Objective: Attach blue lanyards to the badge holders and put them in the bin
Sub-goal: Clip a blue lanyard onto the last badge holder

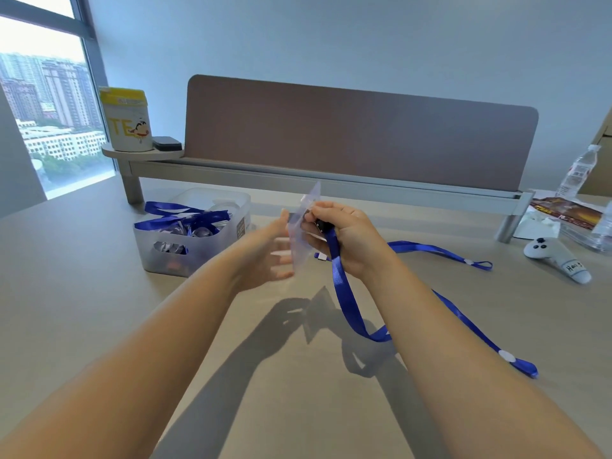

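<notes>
R hand (344, 236) is gripping blue lanyard (347, 293) clip at clear badge holder (303, 223); L hand (268, 250), fingers relaxed, is touching holder. Bin (195, 233) is sitting left of L hand.

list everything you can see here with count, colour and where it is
badge holder: 1, clear, held up between both hands
blue lanyard: 1, blue, clip end in right hand, tail trailing onto table
second lanyard: 1, blue, flat on table right of the hands
bin: 1, translucent, table left, holds lanyards with holders
tub: 1, white and yellow, shelf far left
controller: 1, white, table right
water bottle: 1, clear, far right
divider panel: 1, brown, back of desk
left hand: 1, fingers spread, at the holder
right hand: 1, grips lanyard clip
</notes>
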Tool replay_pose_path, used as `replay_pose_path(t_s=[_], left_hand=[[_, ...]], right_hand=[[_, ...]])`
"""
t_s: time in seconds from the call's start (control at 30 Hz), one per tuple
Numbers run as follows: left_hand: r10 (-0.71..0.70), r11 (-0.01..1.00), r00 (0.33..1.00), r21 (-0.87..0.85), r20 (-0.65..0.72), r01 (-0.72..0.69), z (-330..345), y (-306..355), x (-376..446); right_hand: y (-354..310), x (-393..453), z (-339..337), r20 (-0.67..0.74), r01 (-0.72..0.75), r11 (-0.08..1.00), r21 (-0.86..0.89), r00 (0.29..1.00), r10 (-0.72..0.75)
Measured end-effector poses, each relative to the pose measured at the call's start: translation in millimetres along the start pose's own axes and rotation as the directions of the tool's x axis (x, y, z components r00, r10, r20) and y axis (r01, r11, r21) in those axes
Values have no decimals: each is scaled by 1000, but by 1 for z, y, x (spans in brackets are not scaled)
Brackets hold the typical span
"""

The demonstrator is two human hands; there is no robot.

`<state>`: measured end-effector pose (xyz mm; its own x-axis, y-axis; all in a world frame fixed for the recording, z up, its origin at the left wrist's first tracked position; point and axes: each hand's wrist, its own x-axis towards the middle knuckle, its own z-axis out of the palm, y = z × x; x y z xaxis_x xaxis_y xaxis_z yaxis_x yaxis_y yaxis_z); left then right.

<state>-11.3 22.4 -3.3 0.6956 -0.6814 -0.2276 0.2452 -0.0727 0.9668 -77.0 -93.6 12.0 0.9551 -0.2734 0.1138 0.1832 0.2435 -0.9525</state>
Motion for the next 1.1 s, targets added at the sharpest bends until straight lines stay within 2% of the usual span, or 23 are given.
replay_pose_path(t_s=[0.13,0.2,0.27,0.33,0.43,0.53,0.63,0.73,0.83,0.93,1.1], left_hand=[[-232,971,966,-36,116,237,-3,-18,3],[-244,951,959,-158,147,266,-3,-20,2],[-191,933,979,-299,65,202,-6,-17,3],[-129,928,986,-363,-101,84,-13,-13,5],[-57,915,947,-396,-317,-78,-30,-5,6],[-35,920,872,-356,-488,-162,-46,-3,7],[-20,965,778,-216,-628,-150,-59,-7,10],[60,993,714,-31,-698,-115,-58,-17,13],[120,993,702,73,-702,-97,-51,-26,21],[184,981,663,181,-726,-73,-45,-29,30],[228,962,628,272,-744,-27,-46,-27,41]], right_hand=[[-7,-6,-3,40,-24,999,43,999,22],[-9,-10,-6,21,-26,1000,11,999,26],[-11,-13,-11,-8,-45,998,-53,999,44],[-14,-17,-19,-24,-101,981,-164,995,98],[-16,-25,-30,-24,-237,908,-345,969,244],[-14,-30,-43,-115,-338,750,-568,936,334],[-11,-30,-62,-268,-367,570,-735,930,252],[-7,-31,-87,-416,-452,347,-822,892,177],[-3,-36,-110,-530,-536,101,-838,844,83],[-9,-39,-120,-576,-582,-35,-812,811,-105],[-27,-37,-132,-511,-630,-325,-705,770,-383]])
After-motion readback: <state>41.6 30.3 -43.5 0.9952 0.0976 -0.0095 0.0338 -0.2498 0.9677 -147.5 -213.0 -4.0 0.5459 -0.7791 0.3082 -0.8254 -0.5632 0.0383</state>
